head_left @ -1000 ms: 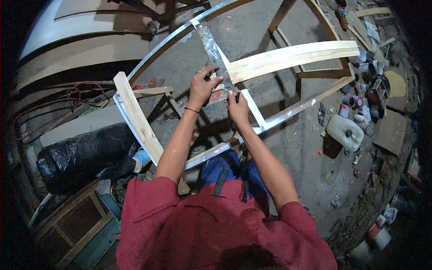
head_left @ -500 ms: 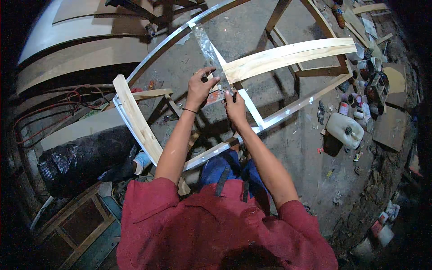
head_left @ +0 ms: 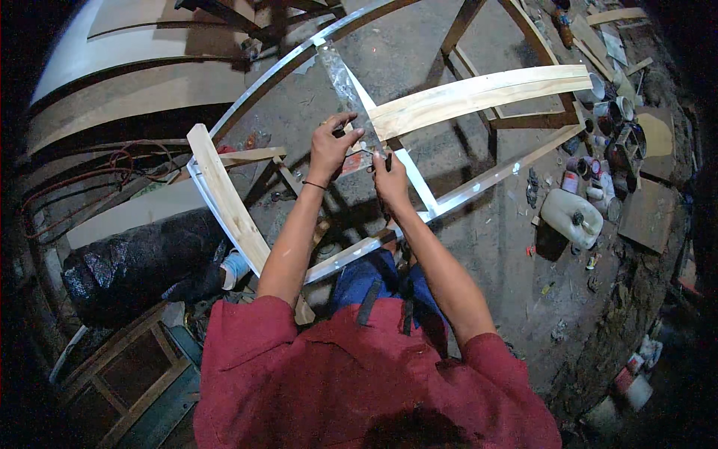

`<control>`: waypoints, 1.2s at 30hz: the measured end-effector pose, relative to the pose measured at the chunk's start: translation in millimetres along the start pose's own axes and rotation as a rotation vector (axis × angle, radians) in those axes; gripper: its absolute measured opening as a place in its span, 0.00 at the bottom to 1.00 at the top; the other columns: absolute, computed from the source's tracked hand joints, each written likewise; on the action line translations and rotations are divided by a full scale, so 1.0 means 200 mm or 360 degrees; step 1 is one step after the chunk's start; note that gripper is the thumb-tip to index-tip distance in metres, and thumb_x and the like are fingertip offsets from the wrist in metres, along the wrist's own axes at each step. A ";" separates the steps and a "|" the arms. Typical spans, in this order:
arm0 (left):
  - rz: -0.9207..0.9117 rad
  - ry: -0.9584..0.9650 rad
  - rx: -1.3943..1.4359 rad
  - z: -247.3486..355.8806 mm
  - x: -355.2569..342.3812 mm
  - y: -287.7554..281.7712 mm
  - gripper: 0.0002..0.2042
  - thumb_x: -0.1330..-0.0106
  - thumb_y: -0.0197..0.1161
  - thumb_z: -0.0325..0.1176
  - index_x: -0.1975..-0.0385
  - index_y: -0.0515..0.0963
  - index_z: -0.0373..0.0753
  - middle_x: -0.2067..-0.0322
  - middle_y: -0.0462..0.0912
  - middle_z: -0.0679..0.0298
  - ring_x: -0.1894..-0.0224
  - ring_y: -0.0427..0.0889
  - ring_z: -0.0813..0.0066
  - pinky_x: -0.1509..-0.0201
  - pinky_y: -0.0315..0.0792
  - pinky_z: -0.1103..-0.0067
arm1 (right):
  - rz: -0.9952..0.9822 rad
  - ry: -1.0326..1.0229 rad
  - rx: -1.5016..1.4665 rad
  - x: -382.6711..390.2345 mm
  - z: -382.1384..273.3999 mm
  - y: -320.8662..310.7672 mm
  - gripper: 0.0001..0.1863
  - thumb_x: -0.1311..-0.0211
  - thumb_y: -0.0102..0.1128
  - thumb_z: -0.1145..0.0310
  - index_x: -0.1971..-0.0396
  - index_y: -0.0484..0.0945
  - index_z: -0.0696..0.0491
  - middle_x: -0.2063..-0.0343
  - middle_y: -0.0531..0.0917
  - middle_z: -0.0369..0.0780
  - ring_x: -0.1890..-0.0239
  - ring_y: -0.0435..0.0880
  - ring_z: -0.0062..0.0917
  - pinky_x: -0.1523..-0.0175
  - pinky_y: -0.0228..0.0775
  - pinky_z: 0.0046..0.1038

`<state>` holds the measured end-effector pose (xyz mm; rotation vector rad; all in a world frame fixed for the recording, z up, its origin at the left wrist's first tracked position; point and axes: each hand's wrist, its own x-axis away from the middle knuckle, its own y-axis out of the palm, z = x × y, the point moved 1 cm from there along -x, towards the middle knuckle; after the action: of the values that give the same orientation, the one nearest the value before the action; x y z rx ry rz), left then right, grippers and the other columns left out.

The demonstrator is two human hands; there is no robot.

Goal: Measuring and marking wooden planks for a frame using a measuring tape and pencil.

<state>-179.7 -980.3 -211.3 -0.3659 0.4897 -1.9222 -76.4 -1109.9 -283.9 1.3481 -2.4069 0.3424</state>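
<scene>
A curved white metal frame (head_left: 479,183) lies over the concrete floor, with a straight centre bar (head_left: 419,187) running away from me. A shiny crinkled strip (head_left: 345,82) lies along the far part of that bar. My left hand (head_left: 329,150) pinches the near end of the strip between thumb and fingers. Just to its right, my right hand (head_left: 390,179) is closed on a small dark tool (head_left: 386,159) held against the bar. A pale wooden slat (head_left: 479,93) crosses the frame right behind both hands.
A second wooden slat (head_left: 228,198) lies on the frame's left end. A black plastic-wrapped bundle (head_left: 134,262) sits at the left. A white jerrycan (head_left: 572,217), paint tins (head_left: 609,120) and scraps crowd the right. A wooden crate frame (head_left: 127,374) is at lower left.
Both hands stay at the same spot on the centre bar. The left hand's fingers have shifted slightly on the strip.
</scene>
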 end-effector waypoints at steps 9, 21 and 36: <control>-0.0066 -0.0087 -0.0056 0.01 -0.01 -0.01 0.19 0.41 0.75 0.33 0.50 0.85 0.37 0.54 0.88 0.58 0.55 0.86 0.71 0.50 0.79 0.75 | 0.0008 -0.0064 -0.0013 0.02 -0.05 0.00 0.13 0.27 0.59 0.65 0.56 0.81 0.60 0.67 0.85 0.45 0.63 0.82 0.32 0.53 0.74 0.34; -0.0030 -0.0114 0.0003 0.01 0.00 -0.01 0.19 0.41 0.75 0.32 0.49 0.85 0.37 0.53 0.88 0.59 0.57 0.87 0.71 0.52 0.79 0.75 | -0.0045 -0.0033 -0.0038 0.05 -0.14 -0.02 0.11 0.24 0.55 0.65 0.58 0.79 0.59 0.72 0.80 0.37 0.70 0.81 0.22 0.62 0.73 0.29; -0.0069 -0.0235 0.0134 -0.06 -0.02 0.01 0.19 0.40 0.75 0.34 0.49 0.85 0.38 0.55 0.88 0.60 0.57 0.85 0.72 0.52 0.78 0.76 | -0.0084 -0.0039 0.0016 0.03 -0.10 -0.04 0.15 0.25 0.56 0.62 0.60 0.80 0.60 0.74 0.83 0.41 0.69 0.81 0.27 0.61 0.72 0.32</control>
<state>-181.9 -975.9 -222.7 -0.4633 0.3050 -1.9344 -69.0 -1110.5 -263.4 1.4256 -2.3871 0.3263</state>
